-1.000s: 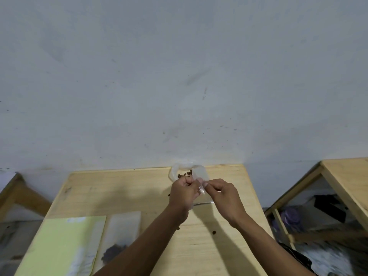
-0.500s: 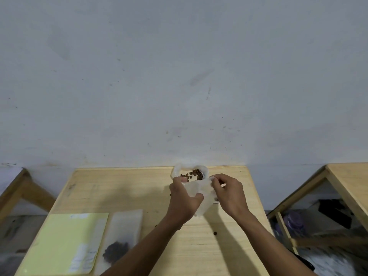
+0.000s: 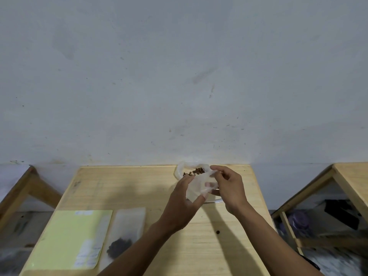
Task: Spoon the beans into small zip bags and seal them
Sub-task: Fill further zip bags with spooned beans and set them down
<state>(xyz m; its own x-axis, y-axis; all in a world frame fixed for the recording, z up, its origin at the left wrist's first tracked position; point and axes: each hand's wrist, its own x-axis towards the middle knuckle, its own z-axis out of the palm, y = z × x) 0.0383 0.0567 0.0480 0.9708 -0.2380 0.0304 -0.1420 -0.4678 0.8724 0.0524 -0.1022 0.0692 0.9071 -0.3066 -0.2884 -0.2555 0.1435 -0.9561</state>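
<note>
A small clear plastic zip bag [image 3: 196, 187] is hanging above the pale wooden table [image 3: 127, 188], caught between both grips. The left hand [image 3: 182, 204] is pinching its lower left side, thumb underneath; the right hand [image 3: 229, 188] is pinching its upper right edge with curled fingers. Just beyond the grips, a crumpled clear bag of brown beans [image 3: 194, 171] is lying open at the table's far edge. One loose bean [image 3: 218, 232] is resting nearer, below the right wrist. Well left of the grips are lying a filled frosted pouch [image 3: 124, 236] and a yellow sheet [image 3: 71, 239].
</note>
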